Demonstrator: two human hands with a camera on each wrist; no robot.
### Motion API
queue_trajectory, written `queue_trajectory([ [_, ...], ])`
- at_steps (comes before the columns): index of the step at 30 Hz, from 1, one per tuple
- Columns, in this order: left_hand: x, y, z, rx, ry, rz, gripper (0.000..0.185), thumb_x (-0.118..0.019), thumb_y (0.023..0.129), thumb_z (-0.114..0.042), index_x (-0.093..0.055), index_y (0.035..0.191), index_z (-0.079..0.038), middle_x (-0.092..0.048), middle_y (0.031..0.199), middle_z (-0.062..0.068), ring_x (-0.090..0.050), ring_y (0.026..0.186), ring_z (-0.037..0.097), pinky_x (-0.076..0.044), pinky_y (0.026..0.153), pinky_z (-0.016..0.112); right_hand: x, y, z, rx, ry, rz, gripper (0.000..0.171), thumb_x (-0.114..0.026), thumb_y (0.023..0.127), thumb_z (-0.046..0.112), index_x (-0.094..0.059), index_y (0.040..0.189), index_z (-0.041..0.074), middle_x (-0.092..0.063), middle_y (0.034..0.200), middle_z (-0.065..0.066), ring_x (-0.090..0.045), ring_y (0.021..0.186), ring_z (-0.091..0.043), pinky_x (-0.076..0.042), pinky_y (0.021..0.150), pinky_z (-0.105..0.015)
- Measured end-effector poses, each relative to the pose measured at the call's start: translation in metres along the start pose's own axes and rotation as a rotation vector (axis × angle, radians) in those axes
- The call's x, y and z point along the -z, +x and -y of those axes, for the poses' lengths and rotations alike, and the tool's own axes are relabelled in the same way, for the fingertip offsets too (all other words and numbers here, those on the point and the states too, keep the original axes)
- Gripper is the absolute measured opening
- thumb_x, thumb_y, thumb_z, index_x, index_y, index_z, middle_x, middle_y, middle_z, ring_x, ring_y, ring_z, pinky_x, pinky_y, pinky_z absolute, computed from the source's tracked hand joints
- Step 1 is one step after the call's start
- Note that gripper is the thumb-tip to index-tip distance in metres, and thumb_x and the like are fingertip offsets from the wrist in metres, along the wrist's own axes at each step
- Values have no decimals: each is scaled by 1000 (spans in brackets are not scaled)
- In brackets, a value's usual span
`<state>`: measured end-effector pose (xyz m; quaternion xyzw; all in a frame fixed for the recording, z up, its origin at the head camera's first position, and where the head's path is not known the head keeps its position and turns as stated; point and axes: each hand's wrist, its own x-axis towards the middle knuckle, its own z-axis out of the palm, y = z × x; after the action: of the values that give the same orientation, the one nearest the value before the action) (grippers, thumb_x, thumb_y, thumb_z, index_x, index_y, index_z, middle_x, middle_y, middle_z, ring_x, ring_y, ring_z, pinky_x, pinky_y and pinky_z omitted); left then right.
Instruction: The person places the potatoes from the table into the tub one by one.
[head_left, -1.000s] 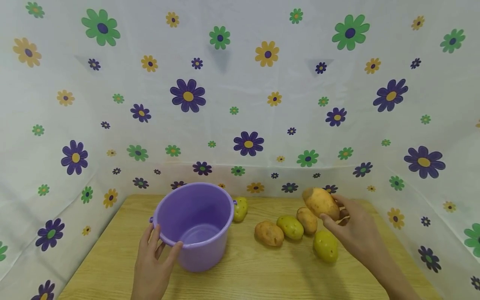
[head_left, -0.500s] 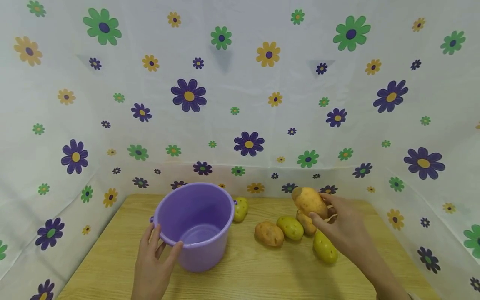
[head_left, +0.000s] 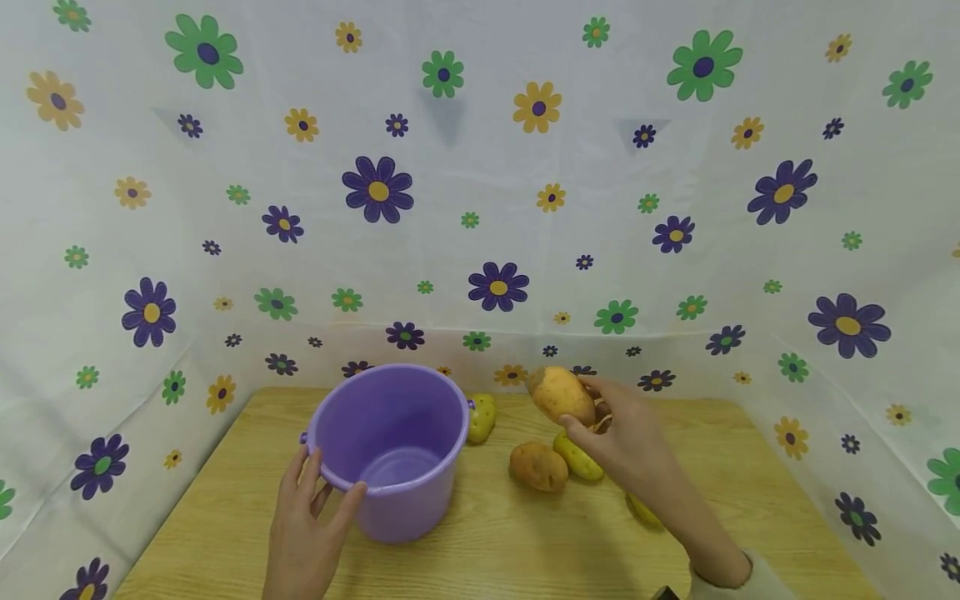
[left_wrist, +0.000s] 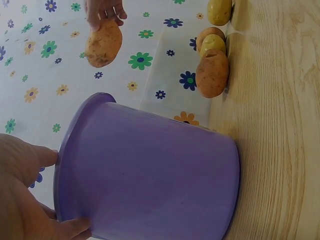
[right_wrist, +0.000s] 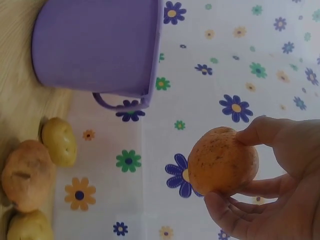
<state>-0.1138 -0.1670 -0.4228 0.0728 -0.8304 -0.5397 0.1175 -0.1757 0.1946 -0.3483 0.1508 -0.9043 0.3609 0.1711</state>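
Observation:
A purple plastic bucket stands upright and empty on the wooden table. My left hand grips its near rim, thumb on the right side; the left wrist view shows the bucket wall and that hand. My right hand holds an orange-brown potato in the air, right of the bucket and above the table. In the right wrist view my fingers curl round that potato. The left wrist view shows the same potato aloft.
Other potatoes lie on the table: a brown one, a yellow-green one partly behind my hand, another behind the bucket. A flowered white cloth walls the table at the back and both sides.
My right hand has carried the potato to the left, from above the potato pile toward the bucket. The left hand and the bucket have stayed still.

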Motion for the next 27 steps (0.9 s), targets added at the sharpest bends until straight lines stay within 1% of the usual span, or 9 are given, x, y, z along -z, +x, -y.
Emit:
queue_trajectory([
  [3,0,0,0,2,1,2,93,-73,99,-40,-20,162,3,-7,171,16,-41,144,40,-44,109,23,-8,4,7,7,15,10,52,-80,89,12,-61,135,-3,-66,115,-15,-65,88,-22,-62,67,-23],
  [5,0,0,0,2,0,4,93,-72,98,-41,-19,162,2,-6,171,15,-41,144,40,-44,109,24,-12,7,11,6,15,13,53,-80,88,14,-61,135,-2,-66,115,-14,-65,88,-21,-62,67,-23],
  [12,0,0,0,-3,-7,3,94,-73,98,-41,-19,162,2,-6,171,16,-40,145,40,-38,102,5,-31,15,29,15,35,37,55,-82,87,18,-62,135,0,-65,115,-12,-64,86,-20,-61,66,-24],
  [15,0,0,0,-8,-14,2,94,-73,98,-40,-20,162,3,-6,171,16,-39,145,40,-38,101,3,-41,19,36,21,54,49,57,-82,86,19,-61,136,0,-65,116,-11,-63,86,-18,-61,66,-23],
  [17,-1,1,0,-11,-17,-3,92,-74,98,-38,-21,162,3,-7,170,16,-39,145,40,-38,102,3,-48,21,41,41,58,45,56,-82,86,18,-62,135,0,-66,115,-10,-63,86,-17,-60,66,-22],
  [21,-1,0,1,-21,-23,-20,90,-75,98,-32,-23,161,5,-9,170,17,-40,145,41,-41,106,13,-60,26,51,101,85,39,52,-83,85,16,-65,132,0,-67,110,-10,-62,85,-16,-60,65,-22],
  [24,0,0,1,-21,-17,-23,90,-75,98,-33,-23,161,4,-9,170,18,-39,145,41,-42,109,21,-68,28,59,124,117,55,50,-82,86,17,-66,131,2,-66,109,-7,-61,85,-15,-61,66,-22],
  [27,1,0,1,-15,-10,-18,90,-75,98,-33,-21,161,4,-8,170,18,-38,146,41,-41,110,21,-76,29,68,139,129,79,49,-81,88,20,-65,131,4,-66,111,-5,-59,87,-13,-60,67,-22],
])
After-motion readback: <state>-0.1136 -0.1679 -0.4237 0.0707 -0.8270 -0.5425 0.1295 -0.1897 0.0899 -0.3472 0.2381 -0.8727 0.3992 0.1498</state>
